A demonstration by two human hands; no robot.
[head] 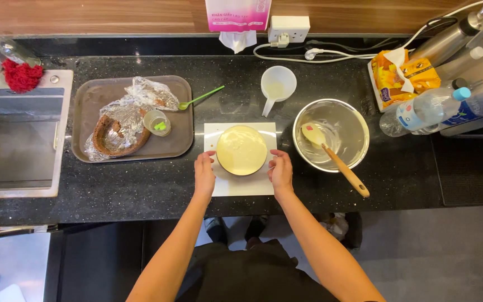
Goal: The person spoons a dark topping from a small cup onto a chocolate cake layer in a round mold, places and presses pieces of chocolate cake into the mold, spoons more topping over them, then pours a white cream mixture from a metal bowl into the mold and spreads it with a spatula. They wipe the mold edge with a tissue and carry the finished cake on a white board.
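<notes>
1. A round cake tin (242,150), filled level with pale cream batter, stands on a white square board (240,184) near the front edge of the black worktop (141,184).
2. The left hand (204,174) presses flat against the tin's left side, fingers together and pointing away from the body; it braces the tin more than it grips it.
3. The right hand (280,169) mirrors this on the right side, fingers close together against the wall. With one palm on each side, the tin is held steady and level.
4. Just right of the board sits a steel mixing bowl (331,134), nearly scraped out, with a wooden-handled spatula (334,158) leaning in it, handle over the rim toward the person.
5. Behind the board stands a small white measuring jug (278,85).
6. To the left, a brown tray (180,142) carries crumpled foil (135,109) around a brown cake crust, and a small glass (157,122); a green spoon (199,98) lies across its far corner.
7. Plastic bottles (426,109) and an orange packet (401,75) lie at the far right.
</notes>
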